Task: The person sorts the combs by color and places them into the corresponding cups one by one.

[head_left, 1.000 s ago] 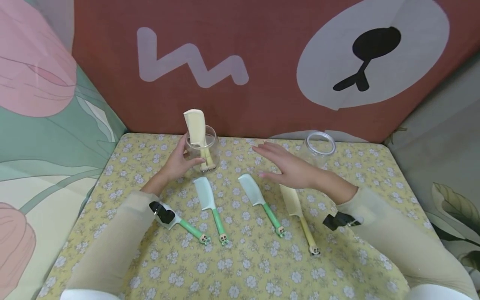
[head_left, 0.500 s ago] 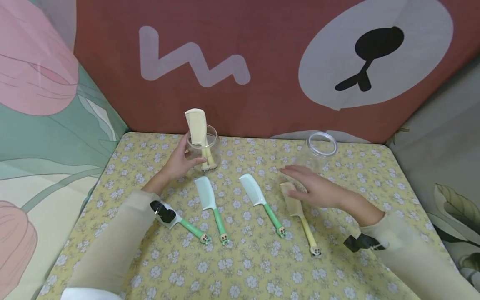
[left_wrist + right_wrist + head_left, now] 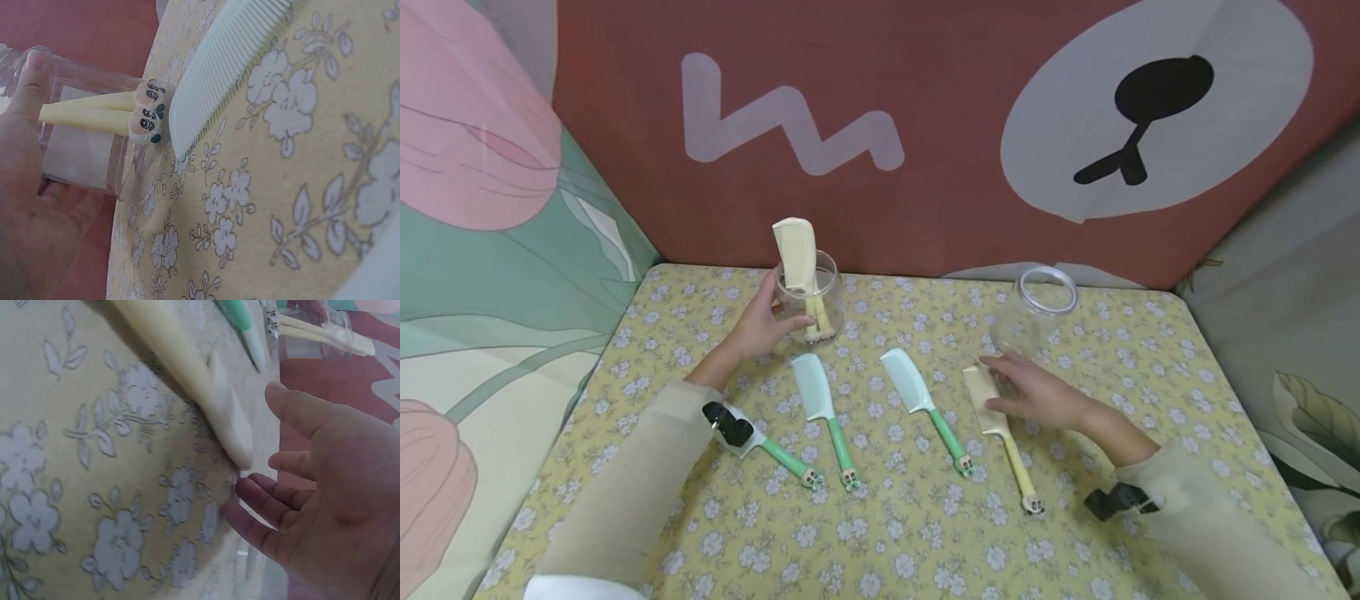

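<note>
My left hand (image 3: 762, 327) holds a clear jar (image 3: 833, 310) upright near the table's back edge, thumb and fingers around its side. Two yellow combs (image 3: 797, 257) stand in it, teeth ends up; their handle ends (image 3: 145, 125) with small animal faces rest at the bottom in the left wrist view. My right hand (image 3: 1033, 392) is over the wide end of a yellow comb (image 3: 1019, 473) lying on the table. In the right wrist view its fingers are loosely bent, fingertips right by the comb's tip, and the thumb (image 3: 294, 406) is apart from it.
Two mint combs with green handles, a middle comb (image 3: 907, 383) and one nearer the held jar (image 3: 812, 387), lie on the flowered tablecloth (image 3: 865, 542). A third green-handled comb (image 3: 786, 458) lies partly under my left wrist. Another clear jar (image 3: 1018, 321) stands behind my right hand.
My right hand has moved right and toward me, away from the middle of the table, down to the lying yellow comb; its fingers have bent. The left hand and jar have stayed put.
</note>
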`<state>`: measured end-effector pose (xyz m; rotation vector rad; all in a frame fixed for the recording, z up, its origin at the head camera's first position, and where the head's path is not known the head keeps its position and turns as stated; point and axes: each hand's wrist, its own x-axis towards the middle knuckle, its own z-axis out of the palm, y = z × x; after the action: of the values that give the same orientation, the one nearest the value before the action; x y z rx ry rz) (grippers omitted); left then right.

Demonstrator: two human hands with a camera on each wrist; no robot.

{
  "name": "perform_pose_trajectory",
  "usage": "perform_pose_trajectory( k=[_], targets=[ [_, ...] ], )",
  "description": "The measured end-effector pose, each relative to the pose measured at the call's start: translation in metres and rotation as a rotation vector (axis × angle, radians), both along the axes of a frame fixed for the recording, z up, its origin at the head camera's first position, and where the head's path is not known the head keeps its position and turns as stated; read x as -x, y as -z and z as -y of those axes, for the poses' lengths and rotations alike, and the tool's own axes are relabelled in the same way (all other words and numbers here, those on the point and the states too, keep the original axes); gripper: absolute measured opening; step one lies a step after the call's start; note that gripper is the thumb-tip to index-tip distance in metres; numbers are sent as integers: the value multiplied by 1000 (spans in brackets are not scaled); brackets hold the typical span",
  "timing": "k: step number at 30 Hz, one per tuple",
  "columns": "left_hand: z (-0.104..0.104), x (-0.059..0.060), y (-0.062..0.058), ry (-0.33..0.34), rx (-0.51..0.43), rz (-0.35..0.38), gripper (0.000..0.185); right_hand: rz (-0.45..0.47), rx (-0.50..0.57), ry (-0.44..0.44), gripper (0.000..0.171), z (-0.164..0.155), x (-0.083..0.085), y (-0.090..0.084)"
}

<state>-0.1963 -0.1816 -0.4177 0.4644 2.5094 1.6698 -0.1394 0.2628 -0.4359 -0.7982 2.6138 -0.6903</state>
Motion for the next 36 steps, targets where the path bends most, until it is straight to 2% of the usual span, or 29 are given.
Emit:
perform_pose_trajectory(
  k=[7,11,16,24,29,36],
  targets=[
    [0,0,0,4,-5,-3,97,-61,-2,9,67,1,2,14],
    [-1,-2,-3,2,4,3,97,-48,12,24,66,2,3,16],
    [0,-1,-2,-1,17,3,98,30,13,40,65,7,12,11],
    [6,18,30,-1,-4,-18,101,223,-25,57,61,18,33,3],
    [8,20,32,-12,-1,-33,102,294,-48,122,58,22,38,0],
    [9,18,32,-15,2,-23,102,346,40,219,49,22,37,-2]
  ],
)
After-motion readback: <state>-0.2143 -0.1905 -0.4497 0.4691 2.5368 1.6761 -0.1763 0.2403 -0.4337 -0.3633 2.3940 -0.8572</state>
